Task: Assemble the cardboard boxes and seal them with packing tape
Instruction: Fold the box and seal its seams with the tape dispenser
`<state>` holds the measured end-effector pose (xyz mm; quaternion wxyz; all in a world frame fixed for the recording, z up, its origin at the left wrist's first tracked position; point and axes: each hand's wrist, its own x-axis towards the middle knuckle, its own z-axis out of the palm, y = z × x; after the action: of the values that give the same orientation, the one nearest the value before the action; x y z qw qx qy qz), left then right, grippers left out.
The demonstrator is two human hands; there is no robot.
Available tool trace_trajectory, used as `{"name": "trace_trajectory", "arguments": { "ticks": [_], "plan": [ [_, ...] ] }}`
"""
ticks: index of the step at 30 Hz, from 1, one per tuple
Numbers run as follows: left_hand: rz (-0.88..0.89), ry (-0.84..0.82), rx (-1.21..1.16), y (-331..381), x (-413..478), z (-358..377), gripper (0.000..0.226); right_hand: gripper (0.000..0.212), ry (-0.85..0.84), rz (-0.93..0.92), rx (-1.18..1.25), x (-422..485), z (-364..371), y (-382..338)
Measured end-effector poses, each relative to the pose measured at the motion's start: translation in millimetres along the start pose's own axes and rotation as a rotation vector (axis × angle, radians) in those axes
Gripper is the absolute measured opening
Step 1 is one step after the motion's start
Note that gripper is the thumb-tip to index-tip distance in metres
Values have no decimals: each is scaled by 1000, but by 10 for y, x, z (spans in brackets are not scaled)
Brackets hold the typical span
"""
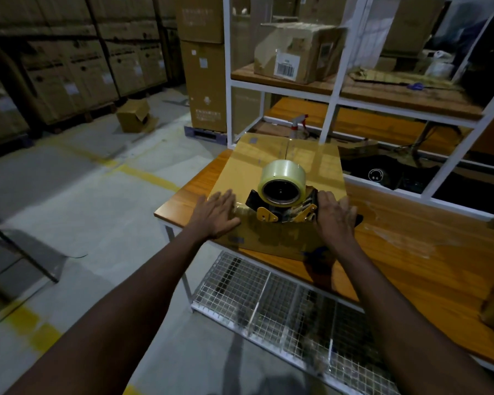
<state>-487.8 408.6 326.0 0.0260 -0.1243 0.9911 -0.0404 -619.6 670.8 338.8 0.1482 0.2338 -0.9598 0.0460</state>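
A closed cardboard box [271, 163] lies on the left end of the wooden table [417, 252]. A tape dispenser [283, 195] with a clear tape roll and yellow and black frame sits on the box's near edge. My right hand [337, 215] grips the dispenser's handle from the right. Flat on the box top, left of the dispenser, my left hand [217, 215] presses down with straight fingers.
A white metal shelf frame [332, 89] rises behind the table, holding a battered taped box [297, 52] and a spray bottle [298, 128]. A wire mesh rack [283, 312] sits under the table. Stacked cartons [69, 61] line the back wall; one open box [136, 115] lies on the floor.
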Motion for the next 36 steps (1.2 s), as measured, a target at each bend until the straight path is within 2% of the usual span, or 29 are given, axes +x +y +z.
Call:
{"name": "trace_trajectory", "arguments": {
  "ticks": [3, 5, 10, 19, 24, 26, 29, 36],
  "plan": [
    [11, -22, -8, 152, -58, 111, 100, 39, -8, -16, 28, -3, -8, 29],
    [-7, -16, -24, 131, -87, 185, 104, 38, -11, -42, 53, -10, -5, 67],
    [-38, -43, -44, 155, -43, 180, 103, 41, -12, -47, 98, -53, 14, 289],
    [-110, -15, -65, 248, -44, 220, 102, 45, 24, -40, 63, -131, 10, 1100],
    [-263, 12, -58, 529, -21, 176, 88, 38, 33, -34, 68, -132, 18, 1110],
    [-211, 9, -90, 766, 42, 137, 95, 38, 35, -36, 70, -126, 30, 1109],
    [-45, -10, -5, 1087, 108, 155, 97, 39, 32, -45, 81, -107, 27, 1120],
    [-36, 31, 12, 1116, 122, 282, 102, 41, -6, -41, 113, -151, -27, 1310]
  ]
}}
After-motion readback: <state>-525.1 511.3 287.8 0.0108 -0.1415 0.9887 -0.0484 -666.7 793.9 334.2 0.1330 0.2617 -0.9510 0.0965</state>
